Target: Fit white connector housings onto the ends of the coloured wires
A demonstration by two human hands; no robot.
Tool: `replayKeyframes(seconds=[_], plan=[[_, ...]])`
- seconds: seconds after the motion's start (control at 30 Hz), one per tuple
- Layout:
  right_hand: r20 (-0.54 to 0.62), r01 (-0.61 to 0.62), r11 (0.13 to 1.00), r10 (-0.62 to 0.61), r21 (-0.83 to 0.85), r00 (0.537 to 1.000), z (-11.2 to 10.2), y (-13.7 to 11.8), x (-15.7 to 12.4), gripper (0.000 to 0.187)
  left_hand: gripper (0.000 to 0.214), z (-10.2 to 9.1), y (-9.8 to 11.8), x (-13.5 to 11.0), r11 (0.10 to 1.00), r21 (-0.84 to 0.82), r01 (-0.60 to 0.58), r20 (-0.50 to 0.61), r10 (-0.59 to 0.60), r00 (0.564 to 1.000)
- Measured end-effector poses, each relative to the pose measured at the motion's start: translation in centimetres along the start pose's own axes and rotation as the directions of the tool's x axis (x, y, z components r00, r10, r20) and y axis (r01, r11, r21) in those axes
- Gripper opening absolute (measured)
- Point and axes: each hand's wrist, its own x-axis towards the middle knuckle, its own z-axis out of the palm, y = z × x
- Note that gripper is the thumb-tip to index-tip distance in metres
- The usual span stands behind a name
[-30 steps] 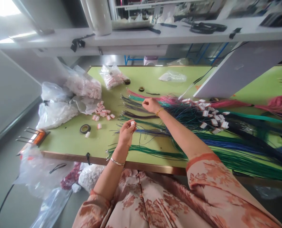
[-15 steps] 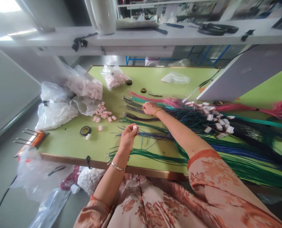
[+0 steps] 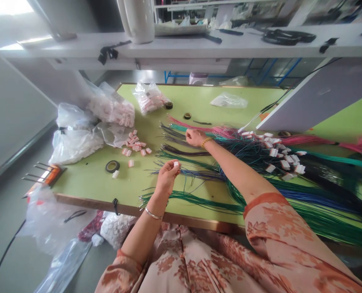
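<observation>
My left hand [image 3: 168, 174] is closed on a small white connector housing [image 3: 176, 164], pinched between thumb and fingers. Thin blue and green wires trail near it. Over the bundle of grey wires [image 3: 171, 132], my right hand [image 3: 194, 137] is curled, its fingertips touching or just above the strands; what they pinch, if anything, is hidden. Purple-black wires [image 3: 181, 151] and green wires [image 3: 196, 198] lie nearer to me, pink wires [image 3: 193, 124] farther away. Right of my hands, many finished-looking white connectors [image 3: 278, 152] sit heaped on the wires.
Loose white-and-orange connectors [image 3: 135, 143] lie left, beside bags of parts [image 3: 114, 108]. A tape roll [image 3: 112, 166] is near a single white piece [image 3: 115, 174]. An orange holder with metal prongs [image 3: 45, 177] stands at the left corner. Above runs a white shelf [image 3: 181, 51].
The view has shifted slightly, so everything appears a little farther right. Both hands keep nearly the same pose; the left still holds the connector housing.
</observation>
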Motion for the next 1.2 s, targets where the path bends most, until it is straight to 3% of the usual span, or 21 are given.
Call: replayKeyframes(seconds=[0.27,0.33,0.43,0.5,0.77,0.97,1.2], plan=[[-0.115,0.049,0.959,-0.017,0.281,0.993,0.9,-0.8,2.0,0.013,0.037,0.1,0.3,-0.2,1.0,0.0,0.003,0.004,-0.003,1.0],[-0.128,0.005,0.966,0.029,0.259,0.991,0.8,-1.2,2.6,0.012,0.037,0.1,0.3,-0.1,1.0,0.005,-0.002,0.01,0.002,1.0],[-0.146,-0.153,0.974,0.178,0.165,0.973,0.4,-2.1,3.5,0.008,0.037,0.1,0.3,-0.1,1.0,0.016,-0.009,0.011,0.009,1.0],[-0.154,-0.18,0.966,0.209,0.183,0.966,0.0,-2.8,4.0,0.008,0.037,0.1,0.3,-0.1,1.0,0.017,-0.01,0.006,0.01,1.0],[-0.192,0.098,0.902,-0.017,0.42,0.981,-1.1,-7.2,4.9,0.01,0.032,0.3,0.3,-0.2,1.0,-0.014,-0.012,-0.001,0.012,1.0],[-0.208,0.193,0.792,-0.085,0.58,0.974,-2.0,-8.9,2.5,0.007,0.032,0.2,0.3,-0.2,0.998,-0.05,-0.035,0.005,0.035,0.999],[-0.196,0.253,0.68,-0.162,0.688,0.967,-2.3,-7.9,-4.5,0.019,0.03,0.1,0.3,0.2,0.984,-0.174,-0.028,0.027,0.034,0.999]])
